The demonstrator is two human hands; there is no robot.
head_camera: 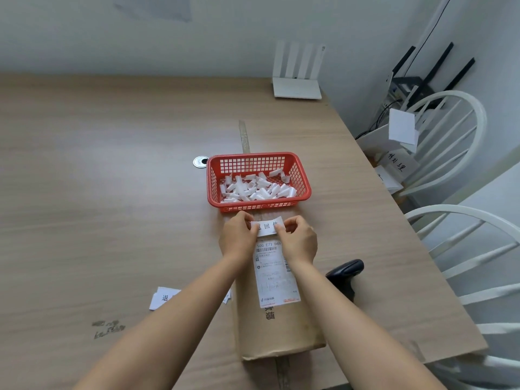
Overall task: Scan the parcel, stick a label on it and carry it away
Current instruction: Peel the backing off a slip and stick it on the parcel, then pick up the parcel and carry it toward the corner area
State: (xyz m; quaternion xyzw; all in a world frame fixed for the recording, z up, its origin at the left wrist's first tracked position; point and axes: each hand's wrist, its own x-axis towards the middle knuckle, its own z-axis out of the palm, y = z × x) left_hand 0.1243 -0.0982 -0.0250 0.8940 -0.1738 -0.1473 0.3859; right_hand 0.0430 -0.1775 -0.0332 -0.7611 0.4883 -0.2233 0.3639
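A long brown paper-wrapped parcel (281, 330) lies lengthwise on the table in front of me, with a white shipping slip (274, 274) stuck on its top. Over the parcel's far end I hold a small white label (267, 226) with black characters. My left hand (237, 237) pinches the label's left end and my right hand (299, 239) pinches its right end. A black barcode scanner (344, 273) lies on the table just right of the parcel.
A red plastic basket (302, 178) with several curled white paper scraps sits just beyond the parcel. More white labels (161, 298) lie left of my left forearm. A white router (297, 85) stands at the table's far edge. White chairs (450, 153) stand to the right.
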